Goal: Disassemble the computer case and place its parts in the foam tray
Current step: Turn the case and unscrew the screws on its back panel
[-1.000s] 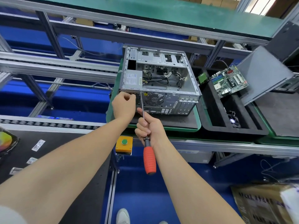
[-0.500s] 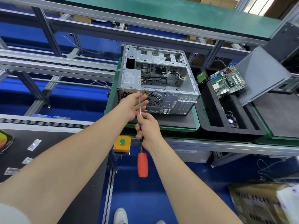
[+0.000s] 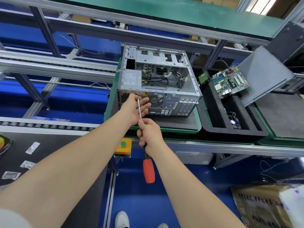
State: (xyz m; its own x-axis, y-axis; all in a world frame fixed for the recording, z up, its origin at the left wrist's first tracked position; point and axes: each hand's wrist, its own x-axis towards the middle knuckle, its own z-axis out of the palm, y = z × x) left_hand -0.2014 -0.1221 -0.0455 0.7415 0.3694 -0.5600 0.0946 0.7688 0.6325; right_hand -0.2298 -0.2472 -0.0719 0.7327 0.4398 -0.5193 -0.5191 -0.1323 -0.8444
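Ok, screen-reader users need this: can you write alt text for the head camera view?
A person's right hand grips a red-handled screwdriver by its shaft, tip at the rear panel of an open computer case, with the left hand, fingers spread, beside the tip. A black foam tray to the right holds a motherboard.

Bright, even overhead light with soft shadows; a window [image 3: 259, 5] glares at 1 o'clock. Wide-angle bending warps the edges; corners blur slightly.

The green-rimmed pallet [image 3: 199, 124] bears the computer case [image 3: 171, 102]; foam tray [image 3: 230, 133] beside.
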